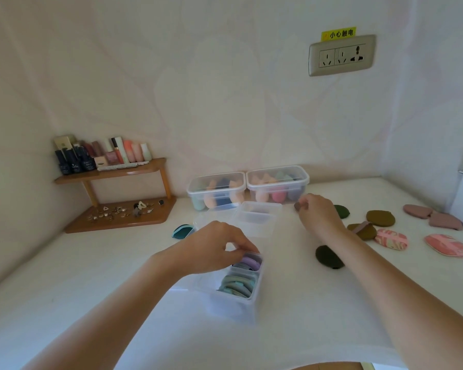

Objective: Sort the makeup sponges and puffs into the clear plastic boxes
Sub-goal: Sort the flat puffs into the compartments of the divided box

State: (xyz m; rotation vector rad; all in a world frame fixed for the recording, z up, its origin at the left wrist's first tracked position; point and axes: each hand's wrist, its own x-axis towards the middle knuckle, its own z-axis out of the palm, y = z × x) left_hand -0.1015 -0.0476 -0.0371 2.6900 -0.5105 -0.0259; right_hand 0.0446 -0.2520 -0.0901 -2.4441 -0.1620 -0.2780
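Presently, head view, everything placed from the near clear box of upright puffs.

- Our left hand: at its far end, fingers pinching a lilac puff inside.
- Our right hand: beyond, to the right, pinching a small brown puff.
- Two lidded sponge boxes: behind.
- Loose olive puffs, pink puffs: right, on the white tabletop.

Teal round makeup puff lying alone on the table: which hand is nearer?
Left. The left hand, pinching a purple puff, is just right of the teal round makeup puff; the right hand, pinching a brown puff, is farther right.
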